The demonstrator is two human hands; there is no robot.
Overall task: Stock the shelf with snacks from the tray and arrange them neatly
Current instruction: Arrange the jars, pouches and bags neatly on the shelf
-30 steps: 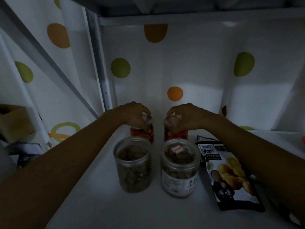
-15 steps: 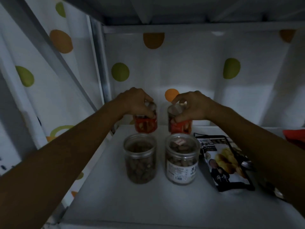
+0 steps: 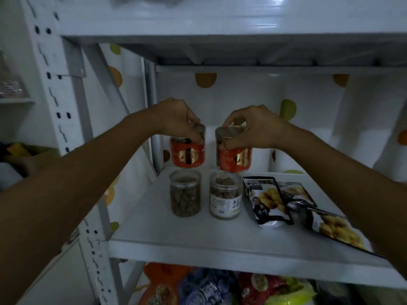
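from the head camera: grips the left red jar [image 3: 187, 156] by its lid rim with the left hand [image 3: 178, 119], fingers curled down over the top. pinches the right red jar [image 3: 234, 159] the same way with the right hand [image 3: 253, 126], thumb and fingertips round the lid. holds both roughly upright, side by side and a little apart, at the back of the shelf [image 3: 187, 238], just behind the plain clear jar [image 3: 185, 195] and the white-labelled clear jar [image 3: 225, 198]. cannot tell whether the red bases rest on the board or hang just above it. probably taken from the top so as to set each down in a back row without knocking the front pair, and kept level to make two neat columns.

around: to the right of the clear jars, a black snack bag [image 3: 268, 201] lying flat, with a second bag [image 3: 337, 227] overlapping it and running under the right forearm toward the front edge. likely to crowd any third column. close overhead, the upper shelf [image 3: 220, 29], leaving little room to lift. below, coloured packets [image 3: 220, 289] on the lower level. no tray in sight.
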